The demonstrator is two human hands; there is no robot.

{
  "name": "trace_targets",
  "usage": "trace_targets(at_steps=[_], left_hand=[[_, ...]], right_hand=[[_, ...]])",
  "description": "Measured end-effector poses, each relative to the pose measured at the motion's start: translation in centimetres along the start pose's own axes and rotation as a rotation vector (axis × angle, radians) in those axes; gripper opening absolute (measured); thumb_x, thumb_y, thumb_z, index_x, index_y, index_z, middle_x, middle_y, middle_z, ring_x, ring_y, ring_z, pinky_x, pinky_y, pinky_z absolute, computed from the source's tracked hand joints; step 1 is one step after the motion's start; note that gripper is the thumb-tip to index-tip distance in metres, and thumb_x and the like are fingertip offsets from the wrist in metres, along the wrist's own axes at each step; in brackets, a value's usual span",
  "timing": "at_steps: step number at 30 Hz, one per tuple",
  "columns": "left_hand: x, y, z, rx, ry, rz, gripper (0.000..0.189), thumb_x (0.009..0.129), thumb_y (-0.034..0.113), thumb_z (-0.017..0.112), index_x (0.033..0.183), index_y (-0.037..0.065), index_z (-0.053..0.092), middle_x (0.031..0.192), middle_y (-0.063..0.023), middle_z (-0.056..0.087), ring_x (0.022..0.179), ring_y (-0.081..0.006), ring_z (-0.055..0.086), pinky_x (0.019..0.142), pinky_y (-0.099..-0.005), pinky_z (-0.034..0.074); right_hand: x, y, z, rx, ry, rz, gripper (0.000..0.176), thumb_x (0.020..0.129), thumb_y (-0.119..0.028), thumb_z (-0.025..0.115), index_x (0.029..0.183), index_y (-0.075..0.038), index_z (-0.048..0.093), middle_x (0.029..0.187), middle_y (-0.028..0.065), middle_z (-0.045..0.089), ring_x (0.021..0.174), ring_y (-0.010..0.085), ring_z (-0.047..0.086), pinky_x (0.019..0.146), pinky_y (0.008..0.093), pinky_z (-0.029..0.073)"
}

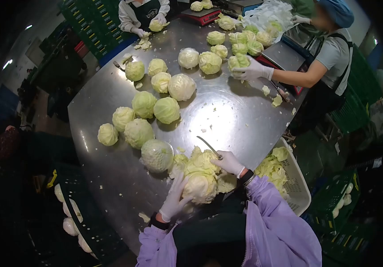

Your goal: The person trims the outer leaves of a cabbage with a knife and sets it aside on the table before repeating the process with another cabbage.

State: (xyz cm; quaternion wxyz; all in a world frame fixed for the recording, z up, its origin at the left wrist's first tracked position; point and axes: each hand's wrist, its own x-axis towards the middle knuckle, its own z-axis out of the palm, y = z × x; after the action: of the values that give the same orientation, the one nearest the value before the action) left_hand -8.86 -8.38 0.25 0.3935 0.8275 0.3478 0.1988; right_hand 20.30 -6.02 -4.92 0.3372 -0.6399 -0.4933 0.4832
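Observation:
My left hand (174,202), in a white glove, presses against the left side of a cabbage (200,188) at the near edge of the steel table. In my gloved right hand (230,163) is a knife (207,145), its thin curved blade pointing up and left above loose cabbage leaves (200,161). These leaves lie just beyond and beside the cabbage. A cabbage in white netting or wrap (156,155) sits a little beyond my left hand.
Several cabbages (166,110) stand across the steel table (124,196). A white basket of leaves (303,196) is at my right. Green crates (84,209) flank the table. One co-worker's gloved hand (254,70) holds a cabbage at right; another person (144,13) works at the far side.

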Motion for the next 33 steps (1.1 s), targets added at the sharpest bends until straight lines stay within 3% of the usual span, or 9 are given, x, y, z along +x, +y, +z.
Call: trace_targets(at_steps=[7,11,13,19,23,27,28,31,33], left_hand=[[-0.5,-0.1,0.3,0.032,0.082,0.004,0.070,0.083,0.035,0.070,0.139,0.002,0.042,0.135,-0.0263,0.048,0.127,-0.0405,0.044,0.104,-0.0441,0.037],[2.0,4.0,2.4,0.134,0.194,-0.243,0.086,0.071,0.045,0.078,0.134,-0.002,0.044,0.129,-0.0243,0.052,0.117,-0.0379,0.052,0.099,-0.0423,0.042],[3.2,4.6,3.6,0.434,0.294,-0.099,0.083,0.070,0.045,0.078,0.133,-0.001,0.047,0.128,-0.0241,0.052,0.119,-0.0378,0.051,0.098,-0.0423,0.043],[1.4,2.5,0.5,0.319,0.070,-0.042,0.081,0.070,0.045,0.079,0.131,0.001,0.050,0.136,-0.0231,0.048,0.128,-0.0394,0.042,0.108,-0.0452,0.033],[-3.0,-0.6,0.6,0.095,0.084,-0.115,0.088,0.069,0.047,0.079,0.137,0.004,0.044,0.143,-0.0234,0.039,0.135,-0.0426,0.032,0.109,-0.0504,0.028],[-2.4,3.3,2.0,0.160,0.185,-0.170,0.101,0.064,0.048,0.082,0.142,0.004,0.035,0.148,-0.0242,0.030,0.136,-0.0459,0.028,0.110,-0.0528,0.026],[-2.2,3.1,2.9,0.202,0.242,-0.184,0.106,0.062,0.050,0.083,0.143,0.004,0.032,0.149,-0.0246,0.026,0.136,-0.0462,0.027,0.110,-0.0530,0.026],[-2.7,1.0,3.5,0.217,0.332,-0.162,0.110,0.059,0.053,0.084,0.143,0.003,0.032,0.149,-0.0233,0.028,0.136,-0.0462,0.026,0.110,-0.0526,0.027],[-3.7,0.2,2.6,0.280,0.289,-0.070,0.110,0.059,0.053,0.084,0.142,0.003,0.033,0.148,-0.0213,0.031,0.136,-0.0458,0.028,0.109,-0.0517,0.027]], right_hand=[[0.2,-1.2,1.0,-0.154,0.023,-0.052,0.030,0.083,-0.024,0.073,0.098,0.001,0.064,0.067,0.0022,0.059,0.060,0.0083,0.052,0.055,0.0263,0.047],[-1.9,-2.9,1.8,0.214,-0.112,0.069,0.047,0.076,-0.027,0.078,0.113,-0.005,0.058,0.077,0.0086,0.058,0.061,0.0179,0.057,0.059,0.0339,0.049],[-0.3,0.5,2.9,0.069,0.086,-0.044,0.042,0.074,-0.026,0.079,0.103,-0.004,0.058,0.075,0.0079,0.057,0.063,0.0177,0.057,0.062,0.0329,0.050],[0.9,2.1,0.4,-0.290,0.185,0.029,0.043,0.076,-0.034,0.075,0.103,-0.005,0.058,0.087,0.0168,0.066,0.082,0.0312,0.066,0.071,0.0400,0.051],[-2.7,-1.1,0.3,-0.235,0.184,-0.156,0.071,0.072,-0.046,0.077,0.125,-0.004,0.054,0.097,0.0180,0.066,0.087,0.0331,0.065,0.076,0.0394,0.051],[-7.9,-8.0,2.1,-0.404,-0.307,-0.185,0.083,0.069,-0.048,0.080,0.131,-0.002,0.050,0.106,0.0218,0.064,0.099,0.0323,0.063,0.083,0.0375,0.051],[-7.5,-2.4,5.1,-0.335,-0.024,-0.573,0.076,0.072,-0.045,0.078,0.130,-0.003,0.052,0.100,0.0193,0.065,0.089,0.0315,0.063,0.078,0.0377,0.050],[-5.4,-2.7,3.8,-0.129,-0.241,-0.142,0.066,0.076,-0.041,0.077,0.128,-0.005,0.055,0.097,0.0165,0.065,0.082,0.0278,0.062,0.074,0.0361,0.049],[-3.7,-0.7,4.3,-0.068,-0.265,-0.120,0.052,0.080,-0.035,0.074,0.122,-0.007,0.060,0.092,0.0146,0.066,0.080,0.0242,0.063,0.071,0.0341,0.049]])
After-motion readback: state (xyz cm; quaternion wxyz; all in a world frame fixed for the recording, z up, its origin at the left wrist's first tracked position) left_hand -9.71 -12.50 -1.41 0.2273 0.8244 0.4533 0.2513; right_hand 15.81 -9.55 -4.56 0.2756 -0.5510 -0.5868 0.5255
